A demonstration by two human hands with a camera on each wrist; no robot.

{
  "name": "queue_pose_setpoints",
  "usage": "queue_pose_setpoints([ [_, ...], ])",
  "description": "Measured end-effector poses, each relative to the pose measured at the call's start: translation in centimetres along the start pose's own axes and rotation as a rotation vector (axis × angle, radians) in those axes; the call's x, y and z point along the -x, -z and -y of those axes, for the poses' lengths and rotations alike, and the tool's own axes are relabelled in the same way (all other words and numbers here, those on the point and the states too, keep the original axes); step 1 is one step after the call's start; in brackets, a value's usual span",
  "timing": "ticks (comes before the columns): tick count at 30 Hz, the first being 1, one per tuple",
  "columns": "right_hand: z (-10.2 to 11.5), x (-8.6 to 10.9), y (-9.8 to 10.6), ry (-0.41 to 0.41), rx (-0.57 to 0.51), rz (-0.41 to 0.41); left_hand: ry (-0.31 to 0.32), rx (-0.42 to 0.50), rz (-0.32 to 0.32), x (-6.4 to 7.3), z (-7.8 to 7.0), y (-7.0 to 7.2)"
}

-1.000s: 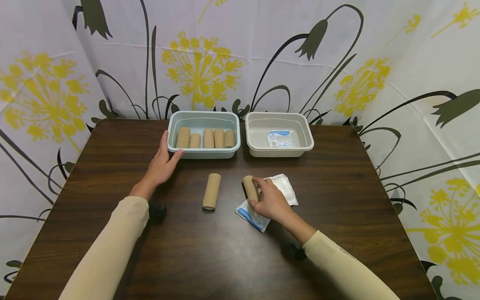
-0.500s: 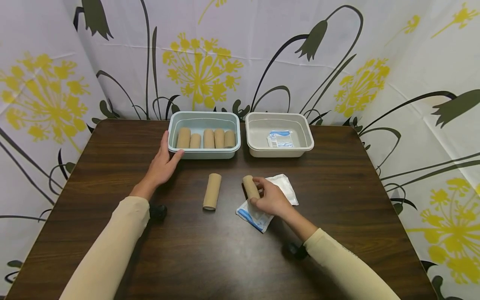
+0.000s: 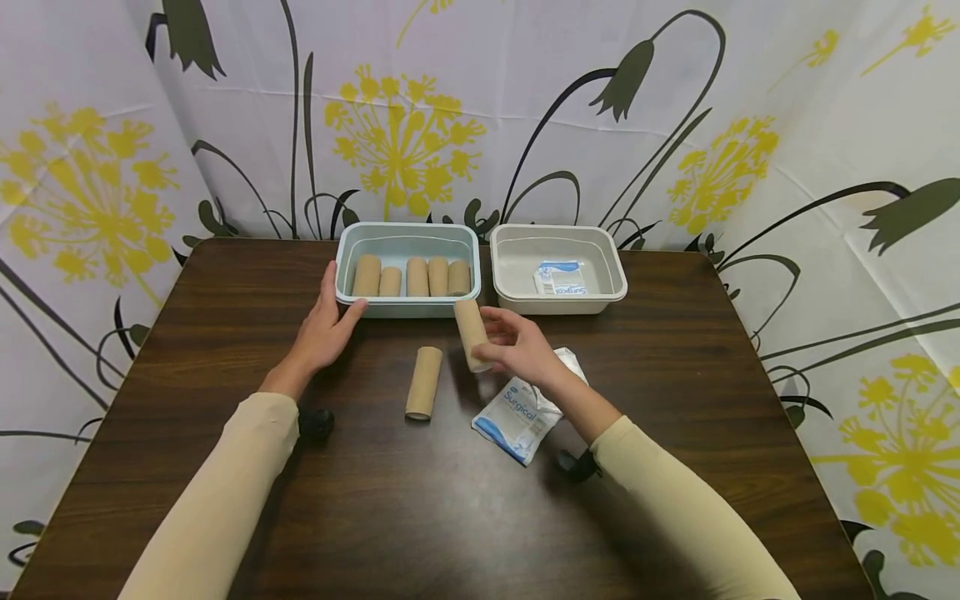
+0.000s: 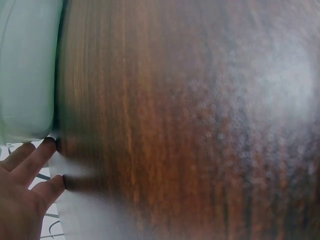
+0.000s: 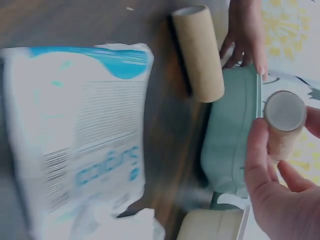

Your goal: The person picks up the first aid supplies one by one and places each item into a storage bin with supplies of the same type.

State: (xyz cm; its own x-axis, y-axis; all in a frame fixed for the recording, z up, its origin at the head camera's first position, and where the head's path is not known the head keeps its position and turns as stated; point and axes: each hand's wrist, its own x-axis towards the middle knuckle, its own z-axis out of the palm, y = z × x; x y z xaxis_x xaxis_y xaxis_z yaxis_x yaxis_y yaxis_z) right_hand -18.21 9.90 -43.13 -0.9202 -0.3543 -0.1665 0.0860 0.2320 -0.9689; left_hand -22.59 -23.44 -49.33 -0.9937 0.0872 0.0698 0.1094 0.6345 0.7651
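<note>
My right hand (image 3: 519,347) pinches a brown cardboard tube (image 3: 470,332) between thumb and fingers, raised over the table in front of the gap between two bins. In the right wrist view the tube's (image 5: 284,120) open end faces the camera. My left hand (image 3: 322,335) rests at the front left corner of the light blue bin (image 3: 408,310), fingers extended along its side and thumb near the front rim. Several more tubes stand inside that bin. Another cardboard tube (image 3: 424,383) lies on the table between my hands.
A white-and-blue packet (image 3: 516,418) printed "Surgical" lies under my right forearm, with white wrapping beside it. To the right of the blue bin stands an off-white bin (image 3: 558,307) holding a similar packet (image 3: 561,277). A flower-patterned curtain (image 3: 540,108) hangs behind the table.
My right hand has lifted the tube off the packet area and carried it up and left toward the blue bin, uncovering the packet's print. The left hand stays at the bin.
</note>
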Motion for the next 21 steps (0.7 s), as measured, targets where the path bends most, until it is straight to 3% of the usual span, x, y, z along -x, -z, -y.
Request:
queue_pose_setpoints([
  [5, 1.7, -2.9, -0.7, -0.025, -0.152, -0.025, 0.003, -0.002, 0.001, 0.0, -0.1, 0.0],
  [14, 4.2, -7.8, -2.4, -0.079, -0.277, -0.146, -0.016, 0.001, -0.005, 0.0, -0.1, 0.0],
  [21, 5.0, -9.9, -3.6, -0.143, -0.368, -0.203, -0.022, 0.009, -0.014, 0.0, -0.1, 0.0],
])
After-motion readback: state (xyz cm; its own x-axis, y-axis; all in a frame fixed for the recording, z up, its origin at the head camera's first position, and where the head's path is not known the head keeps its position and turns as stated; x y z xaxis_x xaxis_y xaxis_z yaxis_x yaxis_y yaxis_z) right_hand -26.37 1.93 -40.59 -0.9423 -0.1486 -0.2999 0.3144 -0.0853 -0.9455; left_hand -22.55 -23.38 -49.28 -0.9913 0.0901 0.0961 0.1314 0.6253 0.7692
